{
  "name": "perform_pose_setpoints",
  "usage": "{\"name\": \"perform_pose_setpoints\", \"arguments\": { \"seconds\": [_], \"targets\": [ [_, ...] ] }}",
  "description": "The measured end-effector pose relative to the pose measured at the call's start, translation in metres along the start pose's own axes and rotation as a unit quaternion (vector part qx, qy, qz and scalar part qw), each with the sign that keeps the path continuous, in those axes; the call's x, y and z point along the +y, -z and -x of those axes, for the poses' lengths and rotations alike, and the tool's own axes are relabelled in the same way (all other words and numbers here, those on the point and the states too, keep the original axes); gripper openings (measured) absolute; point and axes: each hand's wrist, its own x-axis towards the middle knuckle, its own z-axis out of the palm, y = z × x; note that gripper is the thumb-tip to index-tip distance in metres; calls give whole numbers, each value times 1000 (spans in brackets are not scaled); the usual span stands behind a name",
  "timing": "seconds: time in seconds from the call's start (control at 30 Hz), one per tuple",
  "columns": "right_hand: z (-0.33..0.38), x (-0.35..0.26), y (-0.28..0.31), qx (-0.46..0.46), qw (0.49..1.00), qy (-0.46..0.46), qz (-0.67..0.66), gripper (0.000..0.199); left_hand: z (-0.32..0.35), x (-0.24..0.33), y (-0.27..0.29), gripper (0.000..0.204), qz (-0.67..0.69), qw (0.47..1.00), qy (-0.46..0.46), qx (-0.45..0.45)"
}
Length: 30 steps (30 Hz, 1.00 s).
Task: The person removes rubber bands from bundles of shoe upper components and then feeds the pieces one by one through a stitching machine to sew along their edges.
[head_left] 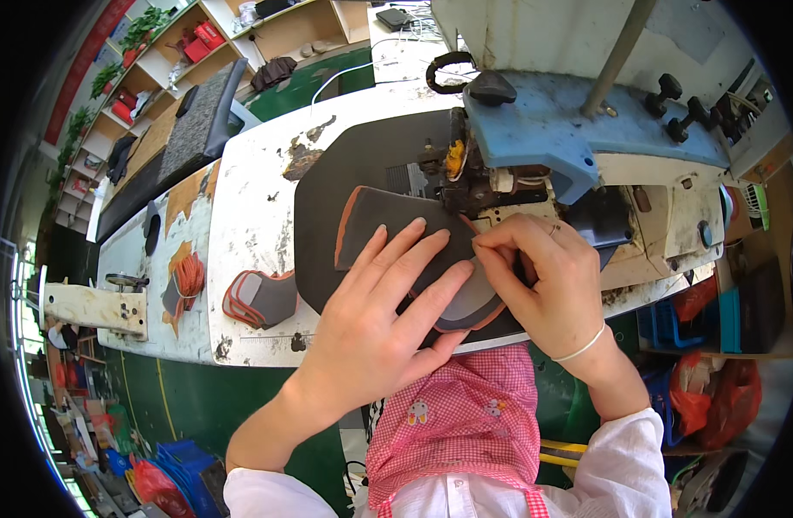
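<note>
A dark grey, flat cut piece [383, 216] with orange edges, like a shoe-upper part, lies in front of the machine's working head [478, 177]. My left hand [358, 328] rests on it, fingers spread and stretched out, palm down. The thumb and index finger of my right hand [552, 272] pinch the piece's edge just below the machine head; its other fingers are curled. A lighter grey patch [470, 298] shows between my hands, its outline partly covered by them. What lies directly under my left palm is hidden.
The machine's blue arm [534, 104] overhangs the right side of the worn white table [254, 198]. Left of my hands sits a small stack of grey, orange-edged pieces [263, 298]. A tied orange-edged bundle [187, 278] lies farther left. Shelves [232, 43] stand behind.
</note>
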Motion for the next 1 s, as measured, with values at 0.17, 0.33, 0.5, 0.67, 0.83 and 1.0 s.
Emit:
{"name": "perform_pose_setpoints", "arguments": {
  "seconds": [0.17,0.33,0.5,0.67,0.83,1.0],
  "targets": [
    [2,2,4,-6,1000,-7,-17,12,-3,-9,7,63,4,1000,-11,-18],
    [11,9,14,-10,999,-15,-46,12,-6,-14,12,62,42,998,3,-44],
    [17,16,16,-3,998,41,-46,15,-6,-23,12,58,32,998,0,-54],
    [19,19,15,4,998,53,-45,17,-11,-34,18,55,48,996,3,-71],
    [19,21,15,8,997,73,-37,18,-15,-46,23,52,56,994,-15,-87],
    [19,22,13,17,996,87,-34,19,-19,-57,26,51,64,993,-27,-93]
  ]
}}
